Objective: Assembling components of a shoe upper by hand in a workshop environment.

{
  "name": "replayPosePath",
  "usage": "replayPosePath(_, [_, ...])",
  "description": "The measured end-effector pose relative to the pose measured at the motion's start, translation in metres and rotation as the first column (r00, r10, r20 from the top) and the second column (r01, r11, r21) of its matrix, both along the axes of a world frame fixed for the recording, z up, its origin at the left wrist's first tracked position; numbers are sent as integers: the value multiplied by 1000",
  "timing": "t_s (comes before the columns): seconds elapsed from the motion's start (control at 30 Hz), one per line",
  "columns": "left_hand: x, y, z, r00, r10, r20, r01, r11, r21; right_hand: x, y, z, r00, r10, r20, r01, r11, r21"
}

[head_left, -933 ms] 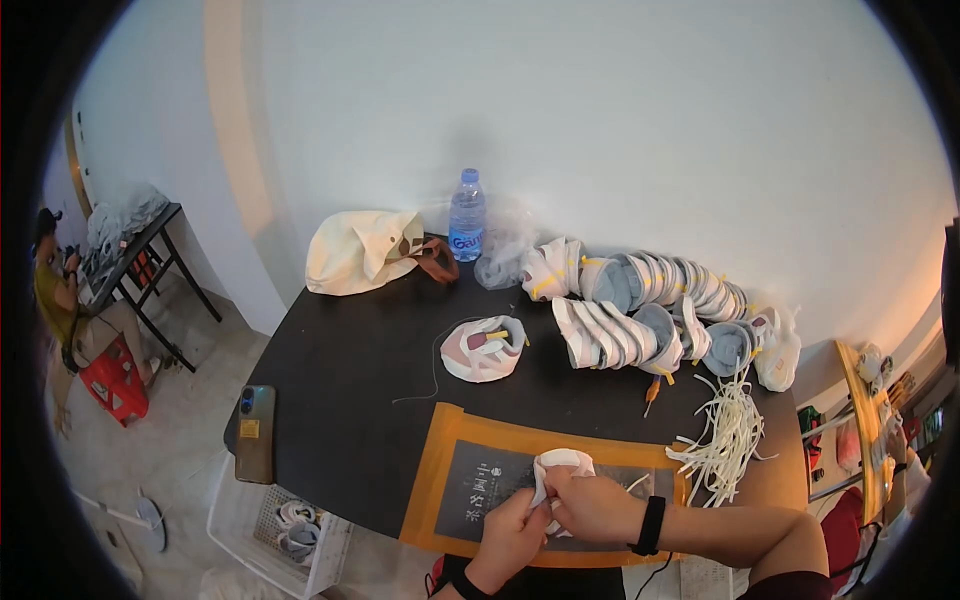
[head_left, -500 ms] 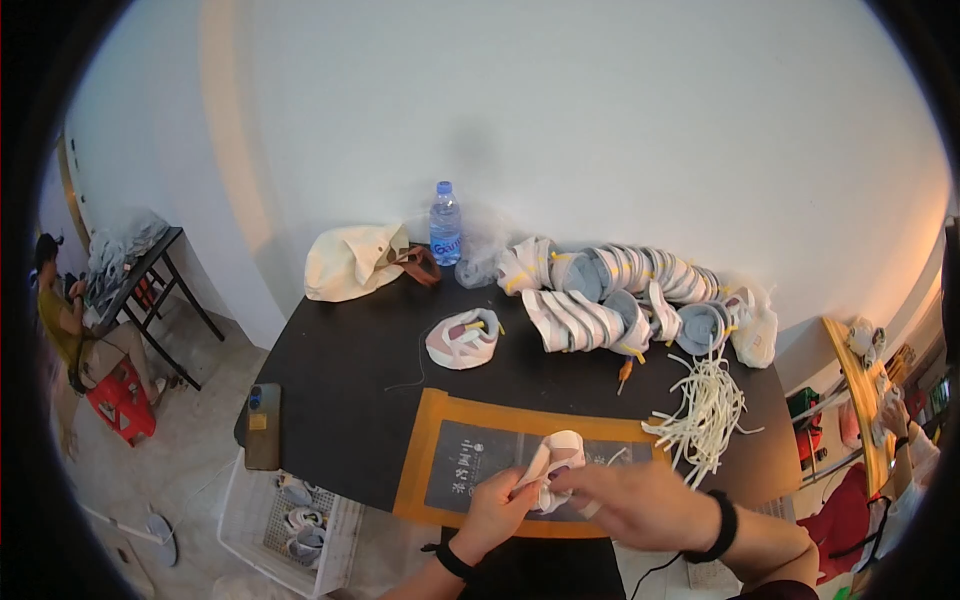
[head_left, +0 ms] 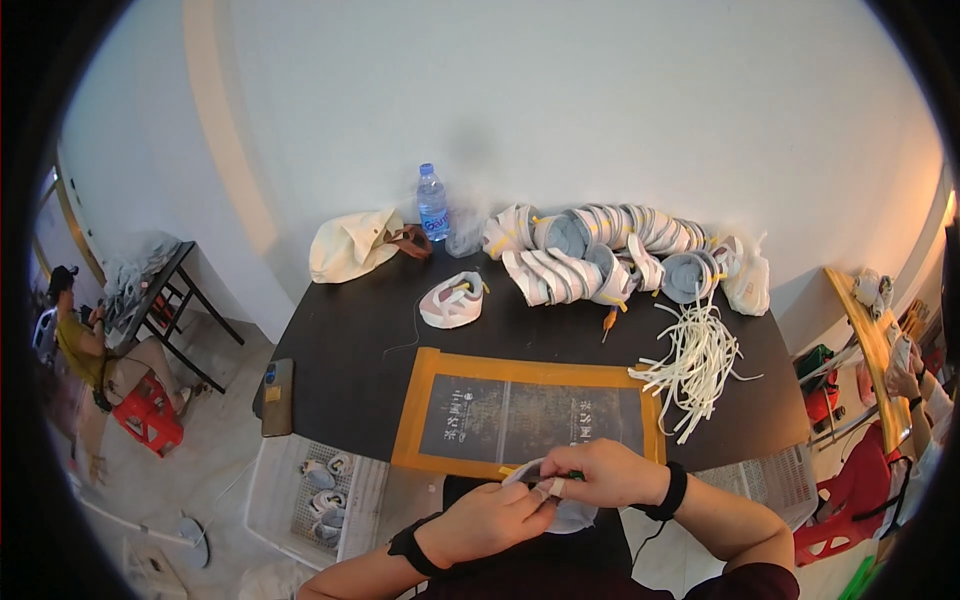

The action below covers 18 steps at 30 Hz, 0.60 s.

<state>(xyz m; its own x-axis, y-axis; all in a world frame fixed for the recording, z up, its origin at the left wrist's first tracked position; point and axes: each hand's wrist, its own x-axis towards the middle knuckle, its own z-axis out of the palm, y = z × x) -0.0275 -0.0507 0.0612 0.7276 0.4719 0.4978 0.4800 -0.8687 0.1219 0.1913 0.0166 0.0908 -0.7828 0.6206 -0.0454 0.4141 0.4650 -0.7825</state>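
Note:
Both hands are together at the table's near edge, over my lap. A white and grey shoe upper (head_left: pixel 574 514) with a yellow tab is between them, much of it covered by the fingers. My left hand (head_left: pixel 490 522) is closed on its left side. From above, my right hand (head_left: pixel 612 474) pinches at the upper's opening; a small pale strip shows at its fingertips, too little to name. Beyond the hands lies a dark mat (head_left: pixel 530 408) edged with orange tape. A single shoe upper (head_left: pixel 452 301) rests past the mat, and a bundle of white laces (head_left: pixel 697 362) lies to its right.
Rows of nested shoe uppers (head_left: pixel 640 229) line the table's back, near a water bottle (head_left: pixel 432 203) and a cream cap (head_left: pixel 352 247). A phone (head_left: pixel 278 398) lies at the left edge. White baskets (head_left: pixel 368 500) stand below. Another person (head_left: pixel 85 340) sits far left.
Both hands have drawn the shoe upper back from over the mat to the table's near edge. It has turned, and its yellow tab now shows. The view has shifted slightly.

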Motion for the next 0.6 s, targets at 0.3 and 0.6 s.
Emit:
replayPosePath(0.3, [-7, -10, 2, 1000, -7, -11, 8, 998, 68, -1, -33, -44, 983, -85, -161, 79, 996, -45])
replayPosePath(0.6, [-10, -25, -6, 998, 12, -54, -11, 1000, 18, -11, -58, -7, 961, -77, 265, -14, 945, 326])
